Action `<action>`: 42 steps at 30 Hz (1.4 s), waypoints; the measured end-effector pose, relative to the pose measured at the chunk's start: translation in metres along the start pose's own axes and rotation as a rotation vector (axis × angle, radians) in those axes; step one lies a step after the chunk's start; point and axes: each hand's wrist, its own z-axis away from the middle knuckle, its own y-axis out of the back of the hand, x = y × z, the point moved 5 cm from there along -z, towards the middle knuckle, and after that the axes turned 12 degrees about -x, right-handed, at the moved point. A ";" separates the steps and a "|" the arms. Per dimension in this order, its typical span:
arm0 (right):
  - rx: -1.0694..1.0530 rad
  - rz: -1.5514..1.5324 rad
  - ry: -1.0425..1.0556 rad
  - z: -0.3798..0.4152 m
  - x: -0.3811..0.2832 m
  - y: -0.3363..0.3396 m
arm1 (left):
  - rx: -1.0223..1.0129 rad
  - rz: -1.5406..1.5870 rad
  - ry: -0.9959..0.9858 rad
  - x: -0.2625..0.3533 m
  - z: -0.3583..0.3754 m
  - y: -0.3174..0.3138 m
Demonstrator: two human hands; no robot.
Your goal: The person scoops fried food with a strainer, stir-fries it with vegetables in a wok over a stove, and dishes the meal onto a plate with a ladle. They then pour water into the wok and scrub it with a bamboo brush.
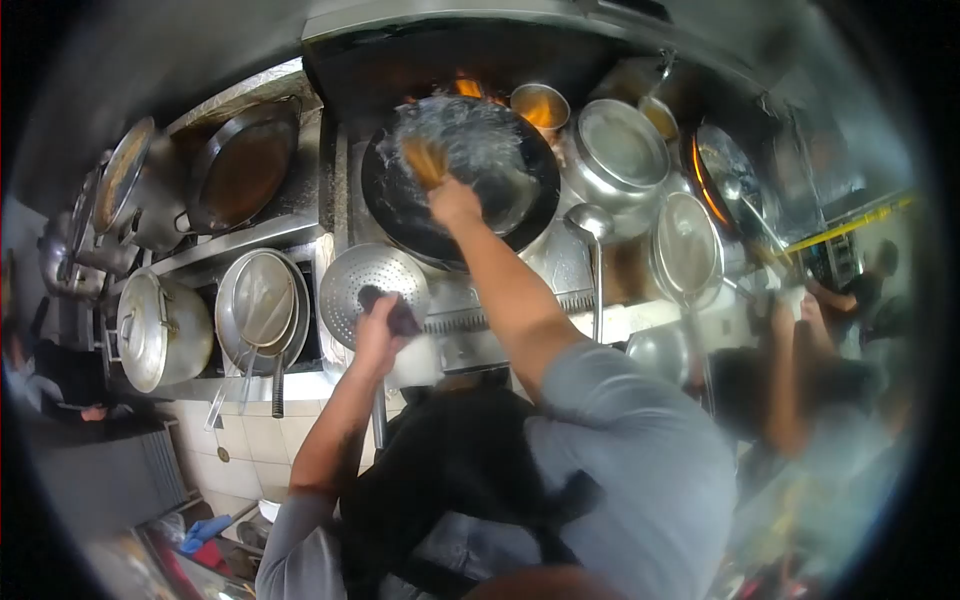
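Note:
A black wok [543,195] sits on the burner, with water splashing and swirling inside it. My right hand [456,203] reaches over the wok, fingers wrapped round a bamboo wok brush [424,160] whose bristles are in the splashing water. Nearer my body, my left hand [376,336] is closed on a dark cloth [402,316]. That hand overlaps the perforated skimmer [352,276], which lies in front of the wok. To the right of my right forearm, a ladle [590,224] rests with its handle toward me.
Flames [468,88] rise behind the wok. A covered pot [620,150] and a mesh strainer [688,245] stand on the right. Strainers and pans [265,300], a lidded pot [150,330] and a dark pan [240,165] are at left. A co-worker [800,370] stands at the right.

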 end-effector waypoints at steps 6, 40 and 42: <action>-0.393 0.618 0.175 0.134 0.041 0.099 | -0.073 0.194 0.131 -0.018 -0.062 -0.057; 0.203 -1.051 -0.200 0.403 0.279 0.033 | -0.025 -0.150 -0.144 0.015 -0.025 -0.088; 0.205 -1.070 -0.189 0.403 0.279 0.020 | -0.002 -0.169 -0.182 0.007 -0.023 -0.097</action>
